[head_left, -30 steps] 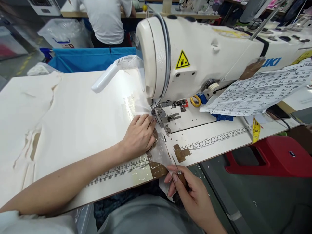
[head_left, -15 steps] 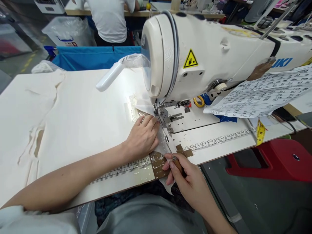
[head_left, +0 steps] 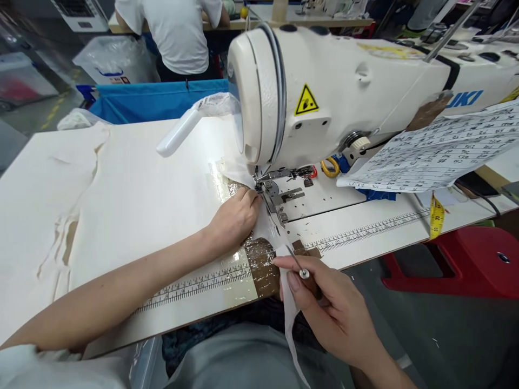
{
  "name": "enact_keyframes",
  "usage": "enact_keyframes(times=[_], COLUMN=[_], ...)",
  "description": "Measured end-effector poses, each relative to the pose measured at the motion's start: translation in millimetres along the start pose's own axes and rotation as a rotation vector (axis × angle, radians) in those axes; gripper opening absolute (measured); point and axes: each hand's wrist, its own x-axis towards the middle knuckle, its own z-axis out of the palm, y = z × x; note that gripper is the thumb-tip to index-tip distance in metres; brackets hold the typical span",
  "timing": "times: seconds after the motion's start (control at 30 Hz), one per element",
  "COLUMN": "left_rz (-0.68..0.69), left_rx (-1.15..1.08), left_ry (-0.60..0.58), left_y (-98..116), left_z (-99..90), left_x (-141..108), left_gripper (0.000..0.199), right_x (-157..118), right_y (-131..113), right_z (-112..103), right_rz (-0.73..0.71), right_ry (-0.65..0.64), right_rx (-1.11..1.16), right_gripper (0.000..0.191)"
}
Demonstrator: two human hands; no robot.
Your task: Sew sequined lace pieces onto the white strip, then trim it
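Note:
My left hand (head_left: 235, 219) is closed, fingers curled down on white fabric (head_left: 267, 229) just in front of the sewing machine's (head_left: 340, 97) presser foot (head_left: 259, 183). Its fingertips are partly hidden. In my right hand (head_left: 336, 308) is an awl (head_left: 304, 273), its brown handle gripped between thumb and fingers, with the thin metal shaft pointing up and left toward the fabric. A narrow white tail of the fabric passes beside my right fingers and hangs over the table edge.
Brown tape (head_left: 261, 270) and a printed ruler (head_left: 194, 286) line the table's front. Cut white pieces (head_left: 67, 243) lie at left. A written sheet (head_left: 438, 151), tape measure (head_left: 437, 216) and red stool (head_left: 466, 265) are at right. A person (head_left: 174, 35) sits behind a blue cloth bin (head_left: 158, 102).
My right hand has moved right and toward me, drawing the awl away from the presser foot. More of the fabric tail now hangs down. My left hand has shifted slightly left.

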Motion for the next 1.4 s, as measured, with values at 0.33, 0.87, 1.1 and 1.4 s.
enact_keyframes(times=[0.33,0.87,1.1,1.4], left_rz=[-0.005,-0.029,-0.045,-0.072], left_rx=[0.077,-0.478,-0.435,-0.404], left_ry=[0.09,0.278,0.269,0.249], left_y=[-13.6,-36.4,-37.4,-38.1], left_z=[1.9,11.6,14.7,14.8], left_x=[12.6,11.3,11.8,14.2], left_gripper=[0.027,0.012,0.011,0.008], right_x=[1.2,45.7,55.5,56.0], right_y=[-13.9,47.0,48.9,48.6], right_z=[-5.5,23.2,26.7,26.6], right_rz=[-0.116,-0.008,0.001,-0.014], right_ry=[-0.124,0.232,0.226,0.206], right_rx=[-0.04,-0.655,-0.738,-0.758], right_gripper=[0.034,0.028,0.026,0.029])
